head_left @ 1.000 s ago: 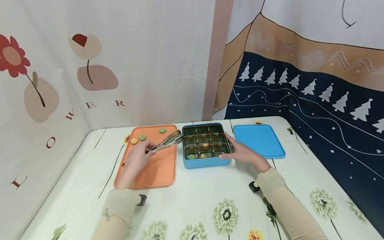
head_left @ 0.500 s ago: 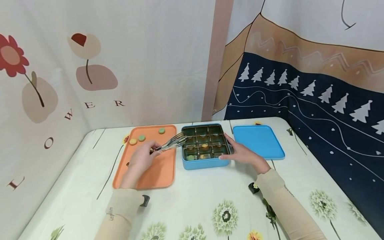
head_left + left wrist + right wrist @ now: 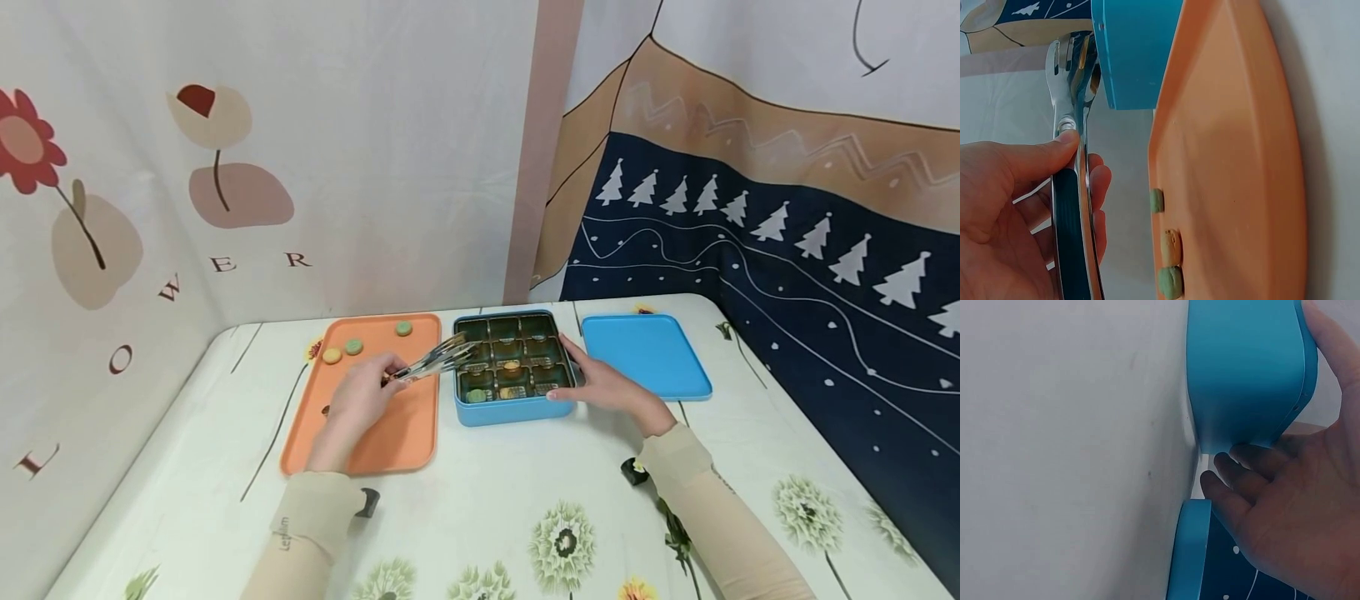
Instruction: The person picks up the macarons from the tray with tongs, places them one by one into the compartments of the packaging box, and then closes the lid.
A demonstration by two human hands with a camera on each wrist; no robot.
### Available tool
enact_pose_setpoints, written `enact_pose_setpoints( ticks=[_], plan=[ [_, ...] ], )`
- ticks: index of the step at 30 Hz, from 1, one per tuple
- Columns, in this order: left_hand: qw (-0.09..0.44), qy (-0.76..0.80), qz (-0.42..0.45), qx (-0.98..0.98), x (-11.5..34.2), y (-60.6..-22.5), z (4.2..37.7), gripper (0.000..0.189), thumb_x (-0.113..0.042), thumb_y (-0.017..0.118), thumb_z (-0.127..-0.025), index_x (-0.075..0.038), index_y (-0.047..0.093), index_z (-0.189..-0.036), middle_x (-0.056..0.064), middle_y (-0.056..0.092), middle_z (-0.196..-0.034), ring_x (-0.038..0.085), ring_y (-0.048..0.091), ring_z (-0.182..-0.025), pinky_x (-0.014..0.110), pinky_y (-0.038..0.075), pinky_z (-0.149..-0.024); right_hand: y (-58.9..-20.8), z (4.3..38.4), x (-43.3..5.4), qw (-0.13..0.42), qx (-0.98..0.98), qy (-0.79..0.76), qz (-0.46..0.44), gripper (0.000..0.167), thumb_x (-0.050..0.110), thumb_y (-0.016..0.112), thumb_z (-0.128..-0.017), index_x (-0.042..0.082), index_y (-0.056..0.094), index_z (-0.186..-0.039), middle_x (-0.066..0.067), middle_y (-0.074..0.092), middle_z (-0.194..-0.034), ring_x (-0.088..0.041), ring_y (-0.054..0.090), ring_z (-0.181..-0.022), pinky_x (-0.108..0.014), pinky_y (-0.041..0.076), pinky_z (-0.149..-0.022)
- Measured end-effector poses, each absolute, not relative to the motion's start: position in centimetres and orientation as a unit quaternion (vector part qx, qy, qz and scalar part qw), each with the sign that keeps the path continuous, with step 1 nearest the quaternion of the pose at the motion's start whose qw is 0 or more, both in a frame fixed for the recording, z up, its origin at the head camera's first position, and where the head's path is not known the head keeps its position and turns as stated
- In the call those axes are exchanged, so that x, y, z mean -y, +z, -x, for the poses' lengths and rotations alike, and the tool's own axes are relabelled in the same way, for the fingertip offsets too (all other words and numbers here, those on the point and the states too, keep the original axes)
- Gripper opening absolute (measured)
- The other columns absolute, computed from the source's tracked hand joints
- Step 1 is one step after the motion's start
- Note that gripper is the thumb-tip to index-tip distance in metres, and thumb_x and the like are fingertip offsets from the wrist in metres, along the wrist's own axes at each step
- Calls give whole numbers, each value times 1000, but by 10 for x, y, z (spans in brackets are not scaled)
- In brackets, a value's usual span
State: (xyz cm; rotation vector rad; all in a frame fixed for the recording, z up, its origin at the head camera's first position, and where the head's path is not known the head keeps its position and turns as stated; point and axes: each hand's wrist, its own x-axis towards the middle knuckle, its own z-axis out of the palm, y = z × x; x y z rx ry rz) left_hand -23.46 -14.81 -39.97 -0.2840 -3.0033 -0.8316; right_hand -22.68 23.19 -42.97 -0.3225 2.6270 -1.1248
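Note:
My left hand [image 3: 366, 392] grips metal serving tongs [image 3: 431, 360] over the orange tray [image 3: 405, 433]. Their tips reach above the left side of the blue box [image 3: 513, 408]. A yellowish sliver shows between the tips in the left wrist view; whether it is a cookie or a reflection I cannot tell. The box has a dark insert divided into several compartments. A green cookie [image 3: 477, 395] lies front left, and a tan cookie [image 3: 512, 365] sits near the centre. My right hand [image 3: 611, 385] holds the box's front right corner, thumb at the front rim, fingers along the right side.
Two green cookies, one of them the far green cookie [image 3: 403, 328], and a yellow cookie [image 3: 332, 356] lie on the tray's back part. A small brown piece [image 3: 326, 410] shows beside my left wrist. The flat blue lid [image 3: 648, 354] lies right of the box.
My left hand has moved right with the tongs, bringing the tips from the box's left edge to over its left compartments. The right hand stays at the corner.

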Motion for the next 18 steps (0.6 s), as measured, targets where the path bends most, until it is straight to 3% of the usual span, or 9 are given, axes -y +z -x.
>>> enact_pose_setpoints(
  ticks=[18],
  plan=[
    [11,-270,86,959,143,-401,235,11,-19,70,-93,-18,68,-104,2,71,-98,19,53,-72,30,36,-59,-431,228,-233,129,-907,-383,117,113,54,74,-85,21,-2,-162,-22,15,-166,-48,29,-147,-65,35,-109]
  ],
)
